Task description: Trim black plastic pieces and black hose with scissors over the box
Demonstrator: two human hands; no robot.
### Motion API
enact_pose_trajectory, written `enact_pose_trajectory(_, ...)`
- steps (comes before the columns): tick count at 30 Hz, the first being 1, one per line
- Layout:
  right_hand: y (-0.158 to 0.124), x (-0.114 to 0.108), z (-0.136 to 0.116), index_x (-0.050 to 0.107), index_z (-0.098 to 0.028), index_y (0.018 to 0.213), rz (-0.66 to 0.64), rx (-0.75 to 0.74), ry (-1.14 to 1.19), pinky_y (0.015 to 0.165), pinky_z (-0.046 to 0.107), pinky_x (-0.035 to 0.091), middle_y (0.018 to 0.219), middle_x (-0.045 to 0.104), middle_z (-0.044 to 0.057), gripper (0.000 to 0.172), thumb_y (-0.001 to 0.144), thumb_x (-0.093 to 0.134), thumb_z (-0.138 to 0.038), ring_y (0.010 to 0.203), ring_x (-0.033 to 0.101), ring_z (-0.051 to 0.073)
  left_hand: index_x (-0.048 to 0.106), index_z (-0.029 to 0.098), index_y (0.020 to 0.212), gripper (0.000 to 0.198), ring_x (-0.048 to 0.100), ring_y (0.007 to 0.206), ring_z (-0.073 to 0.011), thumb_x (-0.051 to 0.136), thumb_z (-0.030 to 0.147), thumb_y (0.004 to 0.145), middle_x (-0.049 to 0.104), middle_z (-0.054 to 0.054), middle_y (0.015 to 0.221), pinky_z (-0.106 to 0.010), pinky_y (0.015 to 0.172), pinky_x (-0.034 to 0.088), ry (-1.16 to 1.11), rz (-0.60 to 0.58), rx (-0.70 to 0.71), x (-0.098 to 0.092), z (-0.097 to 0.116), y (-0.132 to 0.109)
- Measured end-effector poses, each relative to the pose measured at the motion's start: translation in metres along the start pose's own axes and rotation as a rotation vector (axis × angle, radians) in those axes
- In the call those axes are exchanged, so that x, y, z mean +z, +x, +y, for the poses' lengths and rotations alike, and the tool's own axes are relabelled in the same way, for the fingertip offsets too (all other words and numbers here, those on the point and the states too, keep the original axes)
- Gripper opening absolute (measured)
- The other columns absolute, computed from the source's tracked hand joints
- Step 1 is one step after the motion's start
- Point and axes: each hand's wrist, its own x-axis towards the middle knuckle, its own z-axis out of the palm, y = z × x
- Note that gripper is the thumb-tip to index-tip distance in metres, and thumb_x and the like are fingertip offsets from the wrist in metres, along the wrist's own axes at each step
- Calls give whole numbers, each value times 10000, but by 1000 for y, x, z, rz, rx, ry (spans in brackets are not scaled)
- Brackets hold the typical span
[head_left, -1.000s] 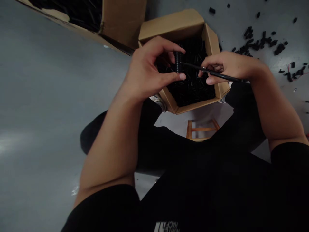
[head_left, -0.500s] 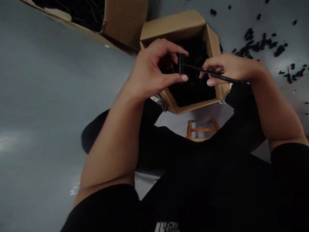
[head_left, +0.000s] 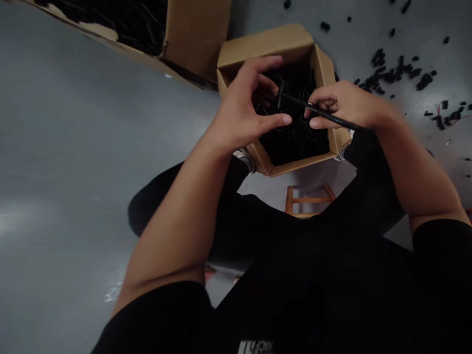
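Ribbed black piece sits pinched in the fingertips of the left hand, directly above the open small carton, probably so anything that slips falls back among the dark parts inside. Grey floor spreads to the left of both hands. Beyond the left hand stands a larger carton, also holding black stock. Below the hands, between the person's knees, a wooden stool shows. The right hand grips a thin rod like a pen, low on the shaft, which looks meant for control as its tip meets the piece. Loose black bits lie scattered beyond the right hand.
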Motion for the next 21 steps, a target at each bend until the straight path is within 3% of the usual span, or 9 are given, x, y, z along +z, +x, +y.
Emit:
enact_pose_trajectory(2,2,3,-2,824,-133,1134,36,4,-43,680,205,418,795,636,-52,203,1003,889,-274,725,549,67,621,238,1501,1074,786,1366,-368,1174,520,625,775,-48,1230,-606,1230,638,-72,44,-22,1,-2,2)
enact_pose_trajectory(5,6,9,0,802,-125,1124,152,46,-77,659,237,348,725,515,-76,156,996,840,-205,680,453,75,630,241,1349,825,822,1302,-338,1108,550,751,764,-10,1144,-617,1217,619,-141,85,-28,2,-12,5)
enact_pose_trajectory(8,14,17,8,785,-145,1153,200,83,-77,715,258,378,785,569,-56,197,995,828,-254,738,497,103,614,154,1239,540,838,1274,-339,930,515,992,742,-8,1107,-652,1145,599,-188,145,-85,7,-24,9)
enact_pose_trajectory(10,18,24,13,778,-152,1160,207,86,-68,760,273,410,841,625,-35,241,982,834,-304,791,541,125,619,111,1200,494,862,1195,-318,896,481,1025,729,3,1060,-609,1075,623,-236,217,-96,14,-30,12)
enact_pose_trajectory(13,23,33,15,770,-153,1123,267,77,-42,800,295,442,907,704,1,280,953,834,-367,847,612,157,666,142,1053,555,859,882,-185,1038,500,848,732,44,904,-348,907,653,-311,310,-34,23,-26,18)
enact_pose_trajectory(15,26,38,14,755,-158,1082,288,135,14,800,301,456,901,731,13,271,948,817,-386,833,644,165,689,169,941,555,786,726,-142,1081,512,751,752,27,799,-245,756,599,-344,339,-46,27,-17,22)
enact_pose_trajectory(18,34,39,14,718,-183,1023,290,272,117,726,290,446,778,689,-21,283,922,854,-410,705,618,149,726,180,885,556,748,700,-152,1102,524,665,785,-18,752,-255,729,567,-401,321,-208,29,-7,30)
enact_pose_trajectory(21,39,41,17,637,-213,1028,372,241,97,651,270,440,711,652,-54,416,867,932,-458,633,607,142,733,169,847,631,731,661,-168,1112,592,571,782,-44,722,-280,707,549,-387,286,-169,31,-3,38)
